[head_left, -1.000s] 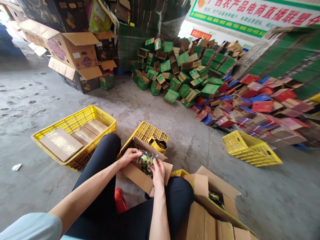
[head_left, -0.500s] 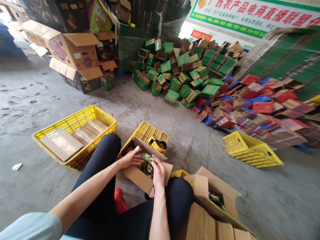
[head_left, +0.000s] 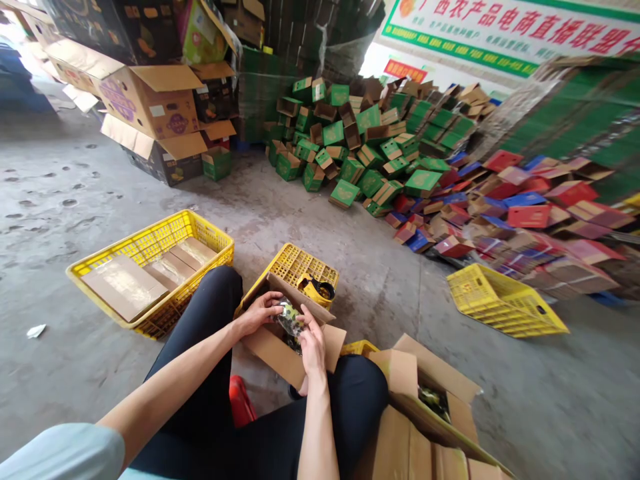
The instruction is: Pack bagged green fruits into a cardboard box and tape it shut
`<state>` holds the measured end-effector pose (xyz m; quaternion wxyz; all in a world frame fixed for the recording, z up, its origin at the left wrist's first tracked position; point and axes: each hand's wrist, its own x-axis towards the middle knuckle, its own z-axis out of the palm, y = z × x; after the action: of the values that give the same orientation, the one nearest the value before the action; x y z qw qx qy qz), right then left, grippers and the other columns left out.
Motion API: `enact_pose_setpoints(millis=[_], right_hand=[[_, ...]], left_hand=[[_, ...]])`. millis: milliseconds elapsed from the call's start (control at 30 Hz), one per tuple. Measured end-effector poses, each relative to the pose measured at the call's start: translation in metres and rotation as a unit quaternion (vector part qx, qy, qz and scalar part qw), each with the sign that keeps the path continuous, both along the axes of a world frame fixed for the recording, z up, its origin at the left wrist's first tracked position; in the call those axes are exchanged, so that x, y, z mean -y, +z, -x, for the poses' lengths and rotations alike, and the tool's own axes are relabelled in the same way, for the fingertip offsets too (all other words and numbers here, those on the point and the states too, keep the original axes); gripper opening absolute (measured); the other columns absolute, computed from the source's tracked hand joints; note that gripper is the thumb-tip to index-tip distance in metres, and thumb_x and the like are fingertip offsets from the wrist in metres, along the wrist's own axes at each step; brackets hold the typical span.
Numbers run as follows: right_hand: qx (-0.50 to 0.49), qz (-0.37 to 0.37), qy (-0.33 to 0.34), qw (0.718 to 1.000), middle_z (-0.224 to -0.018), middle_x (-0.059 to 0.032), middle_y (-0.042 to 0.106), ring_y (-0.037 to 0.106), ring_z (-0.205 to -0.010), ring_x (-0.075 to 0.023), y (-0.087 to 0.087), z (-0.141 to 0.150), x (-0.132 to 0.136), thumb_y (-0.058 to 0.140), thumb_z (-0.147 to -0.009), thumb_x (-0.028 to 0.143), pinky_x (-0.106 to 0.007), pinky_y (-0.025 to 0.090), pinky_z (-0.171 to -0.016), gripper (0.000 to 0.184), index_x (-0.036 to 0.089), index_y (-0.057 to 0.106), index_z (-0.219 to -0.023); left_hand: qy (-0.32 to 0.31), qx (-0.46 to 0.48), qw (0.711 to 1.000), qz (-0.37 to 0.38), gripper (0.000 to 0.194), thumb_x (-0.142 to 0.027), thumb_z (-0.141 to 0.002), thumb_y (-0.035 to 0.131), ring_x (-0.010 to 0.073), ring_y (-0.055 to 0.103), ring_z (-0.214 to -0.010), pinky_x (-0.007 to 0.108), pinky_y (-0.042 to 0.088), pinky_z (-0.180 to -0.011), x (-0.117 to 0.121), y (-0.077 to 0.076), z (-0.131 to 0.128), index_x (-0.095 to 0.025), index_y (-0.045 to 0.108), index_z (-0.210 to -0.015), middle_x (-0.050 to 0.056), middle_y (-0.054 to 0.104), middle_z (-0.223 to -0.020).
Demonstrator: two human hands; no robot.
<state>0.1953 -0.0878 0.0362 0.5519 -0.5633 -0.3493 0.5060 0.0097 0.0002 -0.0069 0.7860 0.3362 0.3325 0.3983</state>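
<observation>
A clear plastic packet point(head_left: 289, 316) with green, yellow and dark contents is held above an open cardboard box point(head_left: 273, 351) in front of me. My left hand point(head_left: 259, 314) grips the packet's left end between thumb and fingers. At its right side, the fingers of my right hand point(head_left: 312, 339) close on the plastic. More dark, shiny packing shows inside the box below, partly hidden by my hands. Behind the box, a yellow tape dispenser point(head_left: 316, 291) rests on an upturned yellow crate point(head_left: 295, 263).
To the left, a yellow basket point(head_left: 150, 230) holds closed cardboard boxes. By my right knee stands another open box point(head_left: 400, 373) with similar packets. A yellow crate point(head_left: 493, 307) lies on the floor at right. Green boxes point(head_left: 345, 192) and red and blue boxes point(head_left: 527, 217) are heaped behind.
The packet has come up out of the box and now sits tilted between both hands. My left fingers, stretched out before, have closed on its end.
</observation>
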Motion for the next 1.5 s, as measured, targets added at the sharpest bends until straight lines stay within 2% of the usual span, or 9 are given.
enact_pose_setpoints(millis=[167,333,500,600,733,900,1233,1367,1500], right_hand=[[-0.009,0.056,-0.036,0.998,-0.134,-0.0083,0.074,0.072,-0.111,-0.0254,-0.005,0.001,0.000,0.077,-0.079,0.047,-0.030,0.059,-0.080,0.054,0.026,0.075,-0.129],[0.021,0.130,0.001,0.991,-0.105,-0.0087,0.082,0.077,-0.090,-0.0249,-0.021,-0.001,0.005,0.086,-0.074,0.056,-0.032,0.061,-0.070,0.073,0.022,0.069,-0.137],[0.128,0.098,-0.051,0.986,-0.087,-0.0008,0.080,0.075,-0.075,-0.0222,-0.033,-0.006,0.002,0.081,-0.074,0.051,-0.033,0.062,-0.071,0.063,0.027,0.070,-0.131],[0.246,0.060,-0.019,0.967,-0.094,-0.0023,0.082,0.077,-0.093,-0.0246,-0.038,-0.002,-0.003,0.074,-0.080,0.042,-0.038,0.061,-0.091,0.042,0.029,0.076,-0.120],[0.306,0.073,0.051,0.948,-0.097,-0.0084,0.084,0.076,-0.107,-0.0308,-0.046,0.009,-0.007,0.073,-0.075,0.024,-0.043,0.052,-0.107,0.011,0.028,0.081,-0.080],[0.308,0.093,0.073,0.944,-0.090,-0.0110,0.084,0.077,-0.101,-0.0342,-0.051,0.011,-0.007,0.073,-0.070,0.016,-0.047,0.052,-0.106,0.013,0.026,0.080,-0.069],[0.213,0.061,0.016,0.975,-0.093,-0.0057,0.083,0.077,-0.099,-0.0307,-0.050,0.011,-0.011,0.079,-0.074,0.035,-0.048,0.056,-0.105,0.012,0.030,0.083,-0.084],[0.140,0.070,-0.017,0.988,-0.098,-0.0078,0.082,0.079,-0.092,-0.0286,-0.049,0.012,-0.012,0.078,-0.077,0.054,-0.043,0.065,-0.082,0.037,0.026,0.082,-0.102],[0.012,0.075,-0.029,0.997,-0.127,-0.0090,0.078,0.076,-0.112,-0.0287,-0.038,0.012,-0.009,0.079,-0.079,0.059,-0.041,0.066,-0.084,0.057,0.028,0.073,-0.127]], left_hand=[[-0.018,-0.028,0.998,-0.050,0.074,-0.042,-0.071,0.096,0.0157,0.069,-0.084,0.022,0.048,-0.068,0.001,0.000,0.000,-0.019,0.063,-0.133,0.007,0.073,-0.105],[0.016,-0.142,0.983,-0.114,0.062,-0.045,-0.083,0.083,0.0280,0.074,-0.105,0.036,0.057,-0.088,-0.005,-0.004,0.003,-0.015,0.065,-0.135,0.015,0.077,-0.116],[0.096,-0.275,0.943,-0.164,0.037,-0.027,-0.089,0.069,0.0313,0.055,-0.142,0.043,0.036,-0.125,-0.020,-0.008,0.014,-0.021,0.073,-0.125,0.011,0.069,-0.140],[0.078,-0.325,0.925,-0.179,0.024,-0.018,-0.085,0.069,0.0343,0.052,-0.144,0.044,0.029,-0.129,-0.018,-0.013,0.014,-0.021,0.078,-0.107,0.012,0.069,-0.138],[0.042,-0.376,0.905,-0.195,0.006,-0.013,-0.077,0.074,0.0435,0.047,-0.146,0.048,0.025,-0.130,-0.010,-0.021,0.008,-0.018,0.075,-0.079,0.018,0.059,-0.150],[0.018,-0.394,0.891,-0.223,0.006,-0.013,-0.073,0.077,0.0462,0.039,-0.149,0.052,0.021,-0.131,-0.009,-0.025,0.006,-0.018,0.074,-0.074,0.018,0.056,-0.152],[0.013,-0.312,0.925,-0.215,0.031,-0.008,-0.067,0.077,0.0387,0.057,-0.133,0.048,0.039,-0.123,-0.015,-0.020,0.007,-0.022,0.083,-0.094,0.012,0.069,-0.129],[0.017,-0.255,0.950,-0.181,0.037,-0.016,-0.067,0.083,0.0369,0.064,-0.125,0.049,0.046,-0.116,-0.016,-0.013,0.007,-0.018,0.083,-0.103,0.013,0.072,-0.127],[-0.013,-0.166,0.978,-0.122,0.055,-0.034,-0.074,0.086,0.0305,0.075,-0.105,0.045,0.057,-0.100,-0.010,-0.006,0.007,-0.013,0.077,-0.125,0.015,0.078,-0.118]])
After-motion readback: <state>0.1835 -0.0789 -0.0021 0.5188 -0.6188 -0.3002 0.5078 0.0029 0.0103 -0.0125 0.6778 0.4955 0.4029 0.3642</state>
